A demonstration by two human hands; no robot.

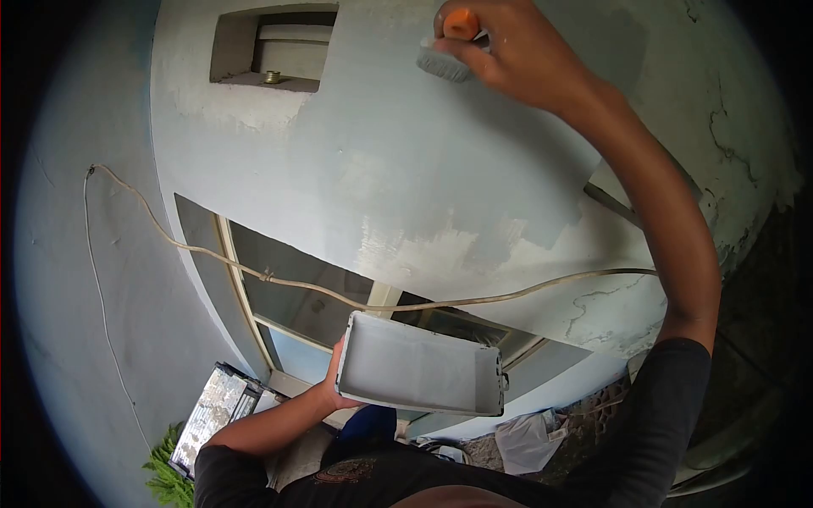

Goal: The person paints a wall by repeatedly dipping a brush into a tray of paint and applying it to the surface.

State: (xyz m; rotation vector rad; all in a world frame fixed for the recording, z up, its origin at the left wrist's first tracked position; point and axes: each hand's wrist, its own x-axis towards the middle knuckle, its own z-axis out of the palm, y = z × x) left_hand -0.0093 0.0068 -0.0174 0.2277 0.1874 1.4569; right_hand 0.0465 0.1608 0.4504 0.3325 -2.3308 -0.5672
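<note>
My right hand (487, 46) is raised at the top of the view, its fingers wrapped round the orange handle of a wide paintbrush (445, 63). The grey-coated bristles are at the wall (339, 169), which has a broad patch of grey paint with ragged edges. Lower down, my left hand (337, 377) holds a rectangular paint tray (419, 366) by its left end. Grey paint coats the inside of the tray. Part of my left hand is hidden behind the tray.
A pale cable (474, 300) hangs across the wall, just above the tray. A small recess (292, 51) with a little round object is at the upper left. Below are a window (296, 292), a white bag (527, 442), a ribbed panel (222, 408) and green leaves (169, 474).
</note>
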